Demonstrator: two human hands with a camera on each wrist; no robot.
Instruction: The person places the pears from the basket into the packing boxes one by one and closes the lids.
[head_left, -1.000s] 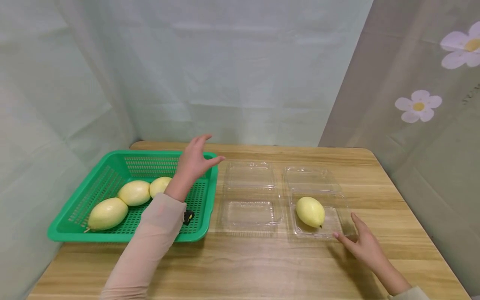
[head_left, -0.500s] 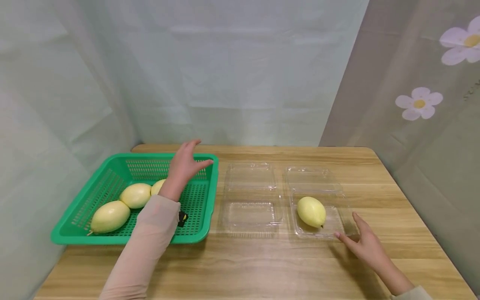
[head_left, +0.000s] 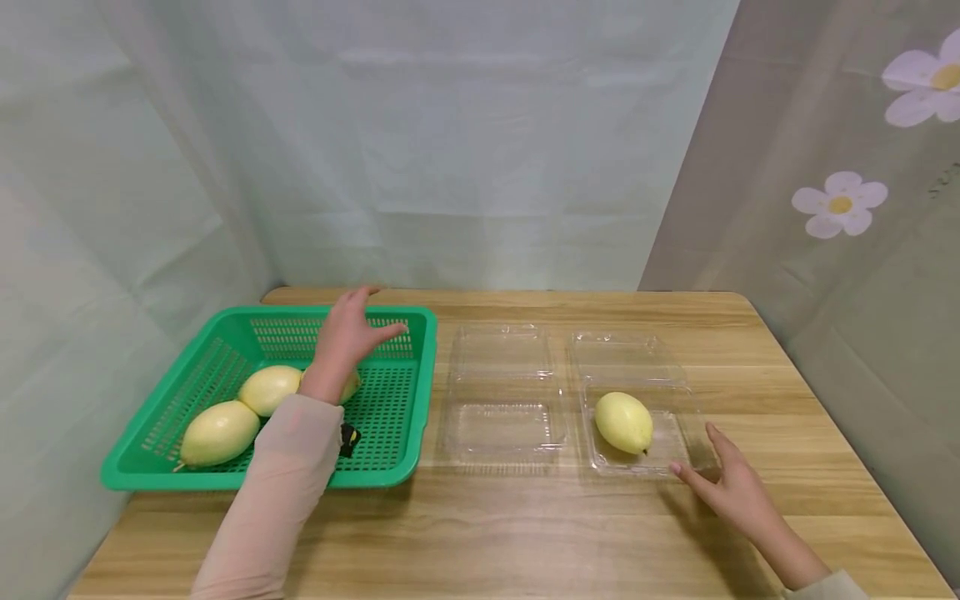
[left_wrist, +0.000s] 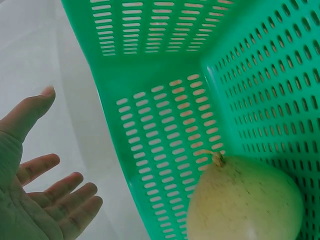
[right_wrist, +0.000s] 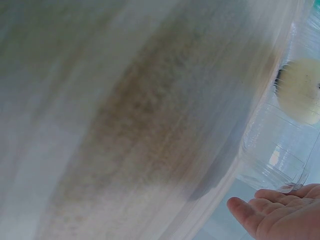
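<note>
Left hand [head_left: 345, 337] is over the green basket [head_left: 378, 479], thumb spread from fingers, holding nothing; closest yellow fruit [head_left: 351, 387] lies on the basket floor below, back toward the person under the wrist, long axis can't tell. Left hand is much nearer it than the right hand [head_left: 729, 490], thumb and fingers parted at the clear container [head_left: 667, 431], contact unclear. Left wrist view shows a stalk on a basket fruit [left_wrist: 245, 200], which one unclear; head view hides most of the closest fruit.
</note>
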